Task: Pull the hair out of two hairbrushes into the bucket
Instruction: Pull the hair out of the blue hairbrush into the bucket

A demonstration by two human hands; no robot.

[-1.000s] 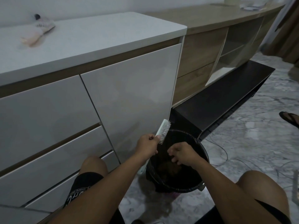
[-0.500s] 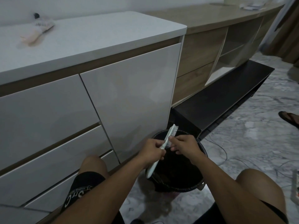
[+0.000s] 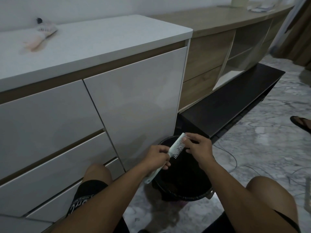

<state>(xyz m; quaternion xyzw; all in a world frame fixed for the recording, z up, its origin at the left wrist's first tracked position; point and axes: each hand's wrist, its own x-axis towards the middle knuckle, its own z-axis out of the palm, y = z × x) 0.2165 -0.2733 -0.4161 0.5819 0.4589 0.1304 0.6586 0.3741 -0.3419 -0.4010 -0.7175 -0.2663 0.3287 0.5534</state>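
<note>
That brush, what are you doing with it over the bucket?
A person is cleaning hair out of a pale brush. The left hand grips its handle and holds it tilted over the black bucket on the floor. The right hand has its fingers at the bristles near the tip, picking at them. Something brownish lies in the bucket, probably hair. A second, pinkish brush lies on the white counter, waiting.

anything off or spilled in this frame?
Nothing spilled. The left hand holds the white hairbrush over the black bucket, and the right hand picks at its bristles. The other hairbrush lies on the white countertop. Thin cables trail across the floor.
</note>
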